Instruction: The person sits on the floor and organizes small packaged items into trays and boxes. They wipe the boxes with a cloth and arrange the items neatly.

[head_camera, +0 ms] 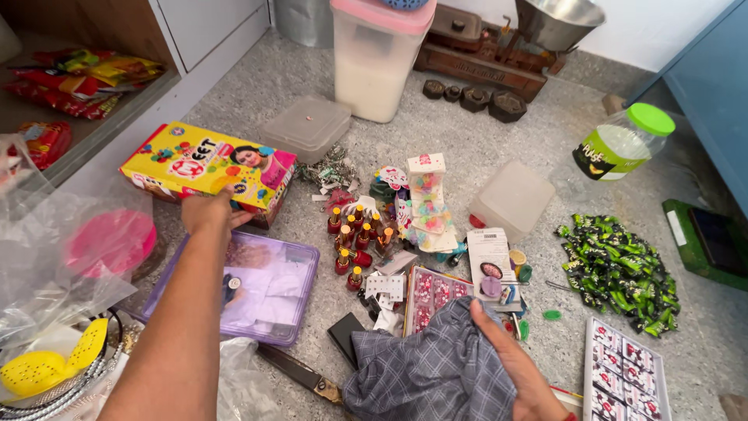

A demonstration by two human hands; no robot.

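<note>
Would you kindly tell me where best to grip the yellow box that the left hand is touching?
Probably by its long near edge, coming from the front where the left hand already rests: the yellow box lies flat and broad, so the fingers could pinch top and underside there.

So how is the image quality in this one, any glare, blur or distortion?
Head view: even daylight, soft shadows; faint sheen on the clear plastic bag; wide-angle bending toward the edges; left hand on the yellow cardboard box and right hand are sharp.
</note>
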